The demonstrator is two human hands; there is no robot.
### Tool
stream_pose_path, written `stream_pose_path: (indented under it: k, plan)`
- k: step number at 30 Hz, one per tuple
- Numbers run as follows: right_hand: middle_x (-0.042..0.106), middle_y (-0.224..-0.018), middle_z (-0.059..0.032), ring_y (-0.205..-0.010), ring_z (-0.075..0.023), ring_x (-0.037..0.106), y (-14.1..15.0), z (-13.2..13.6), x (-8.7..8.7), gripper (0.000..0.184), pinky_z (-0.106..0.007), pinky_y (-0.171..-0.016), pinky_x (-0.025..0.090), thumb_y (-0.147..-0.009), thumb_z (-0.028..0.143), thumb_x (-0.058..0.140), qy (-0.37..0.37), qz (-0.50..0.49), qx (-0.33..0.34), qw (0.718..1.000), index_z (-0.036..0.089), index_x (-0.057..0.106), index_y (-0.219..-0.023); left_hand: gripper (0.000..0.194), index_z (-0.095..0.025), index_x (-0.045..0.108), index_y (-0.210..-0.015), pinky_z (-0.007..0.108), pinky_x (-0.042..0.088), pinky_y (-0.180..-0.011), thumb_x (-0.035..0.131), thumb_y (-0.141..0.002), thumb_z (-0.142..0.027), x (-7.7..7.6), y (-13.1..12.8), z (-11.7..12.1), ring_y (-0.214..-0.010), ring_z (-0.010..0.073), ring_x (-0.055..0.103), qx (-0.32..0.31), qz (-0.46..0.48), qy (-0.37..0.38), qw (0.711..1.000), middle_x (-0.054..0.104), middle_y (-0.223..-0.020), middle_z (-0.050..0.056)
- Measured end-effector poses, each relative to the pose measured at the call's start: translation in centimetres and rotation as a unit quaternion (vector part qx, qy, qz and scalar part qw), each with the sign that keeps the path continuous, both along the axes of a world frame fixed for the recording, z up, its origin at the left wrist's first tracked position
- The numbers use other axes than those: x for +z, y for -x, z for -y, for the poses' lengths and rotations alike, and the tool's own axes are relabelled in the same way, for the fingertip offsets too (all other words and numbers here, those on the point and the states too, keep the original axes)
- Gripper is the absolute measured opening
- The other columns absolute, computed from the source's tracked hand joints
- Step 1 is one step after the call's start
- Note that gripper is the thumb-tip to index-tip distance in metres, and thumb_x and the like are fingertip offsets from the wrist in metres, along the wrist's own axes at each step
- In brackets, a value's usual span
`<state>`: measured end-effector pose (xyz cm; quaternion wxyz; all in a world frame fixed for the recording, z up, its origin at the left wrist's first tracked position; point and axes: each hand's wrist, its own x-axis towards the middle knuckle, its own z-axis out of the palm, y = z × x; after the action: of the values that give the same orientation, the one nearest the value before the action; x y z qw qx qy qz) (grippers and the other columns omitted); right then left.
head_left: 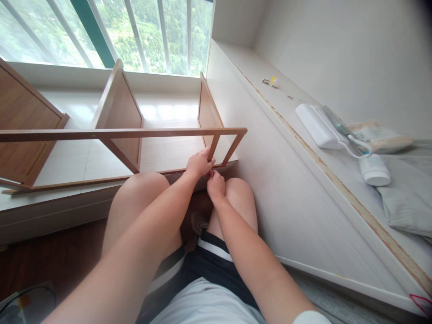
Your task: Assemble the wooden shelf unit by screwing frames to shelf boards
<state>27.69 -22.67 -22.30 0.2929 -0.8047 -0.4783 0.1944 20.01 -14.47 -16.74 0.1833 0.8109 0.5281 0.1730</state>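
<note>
A brown wooden frame point(155, 132), made of rails with upright panels, stands on the white ledge under the window. My left hand point(200, 163) is closed round the lower end of a short wooden bar point(213, 145) near the frame's right end. Just below and to the right, my right hand point(216, 184) is closed in a pinch by the frame's lower rail point(175, 171). What its fingers hold is small and mostly hidden. My two hands nearly touch, between and above my knees.
Right of me runs a white wooden partition point(270, 180) with a chipped edge. On its top lie small metal hardware pieces point(270, 83), a white device with a cord point(319, 126), a white bottle point(374, 170) and grey cloth point(410, 193). A barred window point(151, 36) is ahead.
</note>
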Motion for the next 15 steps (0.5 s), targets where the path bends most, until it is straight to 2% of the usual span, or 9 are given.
stream_pose_path:
  k: [3,4,6,7,8,10,12,13,15]
  plan:
    - [0.064,-0.073,-0.0086,-0.071,-0.0213,0.059,0.3,0.0,0.2,0.027,-0.031,-0.070,0.040,-0.093,0.032,0.039,-0.002,0.014,-0.020,1.000,0.019,0.062,-0.087,0.032,-0.025,0.058,-0.111,0.031,0.047,-0.081,0.043,-0.087,-0.041,-0.2,0.0,-0.1,-0.095,0.0230,0.064,0.005,-0.002,0.002,1.000,0.068,-0.102,0.006]
    - [0.061,-0.070,-0.0066,-0.067,-0.0195,0.057,0.4,-0.1,0.2,0.026,-0.030,-0.067,0.040,-0.092,0.032,0.040,-0.015,-0.027,-0.024,0.999,0.019,0.061,-0.084,0.032,-0.025,0.058,-0.111,0.031,0.047,-0.080,0.043,-0.087,-0.041,-0.2,0.0,-0.1,-0.094,0.0230,0.064,0.004,-0.001,-0.001,1.000,0.068,-0.102,0.006]
    - [0.052,-0.057,-0.0005,-0.053,-0.0148,0.048,0.4,-0.2,0.3,0.027,-0.026,-0.056,0.038,-0.093,0.032,0.039,-0.039,-0.189,-0.034,0.981,0.020,0.057,-0.077,0.032,-0.025,0.058,-0.110,0.032,0.047,-0.079,0.042,-0.087,-0.042,-0.4,0.0,-0.2,-0.093,0.0233,0.064,0.001,0.002,-0.009,1.000,0.068,-0.101,0.006]
    - [0.044,-0.050,0.0029,-0.046,-0.0128,0.041,0.4,-0.3,0.3,0.029,-0.024,-0.050,0.035,-0.094,0.033,0.037,-0.042,-0.298,-0.035,0.953,0.021,0.054,-0.075,0.032,-0.025,0.058,-0.110,0.032,0.047,-0.079,0.042,-0.087,-0.042,-0.5,0.0,-0.3,-0.092,0.0235,0.064,-0.001,0.004,-0.012,1.000,0.068,-0.101,0.007]
    - [0.036,-0.046,0.0057,-0.040,-0.0114,0.033,0.3,-0.4,0.4,0.030,-0.023,-0.044,0.030,-0.095,0.034,0.035,-0.038,-0.410,-0.033,0.911,0.021,0.051,-0.073,0.033,-0.025,0.058,-0.110,0.032,0.046,-0.079,0.042,-0.087,-0.041,-0.6,0.0,-0.3,-0.092,0.0237,0.064,-0.002,0.006,-0.014,1.000,0.068,-0.101,0.007]
    - [0.025,-0.041,0.0091,-0.036,-0.0100,0.019,-0.1,-0.4,0.6,0.032,-0.021,-0.038,0.021,-0.097,0.034,0.033,-0.019,-0.596,-0.021,0.803,0.022,0.046,-0.070,0.033,-0.024,0.057,-0.111,0.033,0.046,-0.080,0.042,-0.087,-0.041,-0.7,0.0,-0.4,-0.093,0.0236,0.064,-0.002,0.008,-0.013,1.000,0.068,-0.101,0.007]
    - [0.022,-0.040,0.0098,-0.036,-0.0094,0.014,-0.5,-0.4,0.8,0.033,-0.020,-0.036,0.016,-0.098,0.031,0.031,-0.007,-0.706,-0.006,0.708,0.021,0.045,-0.069,0.033,-0.025,0.057,-0.112,0.032,0.046,-0.080,0.042,-0.087,-0.040,-0.6,0.0,-0.4,-0.093,0.0234,0.064,-0.003,0.009,-0.010,1.000,0.068,-0.101,0.007]
    - [0.021,-0.039,0.0099,-0.036,-0.0094,0.013,-0.7,-0.4,0.9,0.034,-0.020,-0.035,0.015,-0.099,0.030,0.030,-0.009,-0.737,-0.005,0.676,0.021,0.045,-0.070,0.033,-0.025,0.058,-0.112,0.032,0.046,-0.080,0.042,-0.087,-0.040,-0.5,0.0,-0.4,-0.094,0.0233,0.064,-0.004,0.009,-0.008,1.000,0.068,-0.101,0.007]
    - [0.020,-0.039,0.0101,-0.036,-0.0094,0.012,-0.8,-0.4,0.9,0.034,-0.019,-0.035,0.014,-0.100,0.028,0.028,-0.021,-0.770,-0.006,0.638,0.020,0.047,-0.072,0.033,-0.025,0.058,-0.111,0.032,0.046,-0.081,0.043,-0.087,-0.040,-0.4,0.0,-0.4,-0.095,0.0234,0.064,-0.005,0.006,-0.005,1.000,0.068,-0.102,0.007]
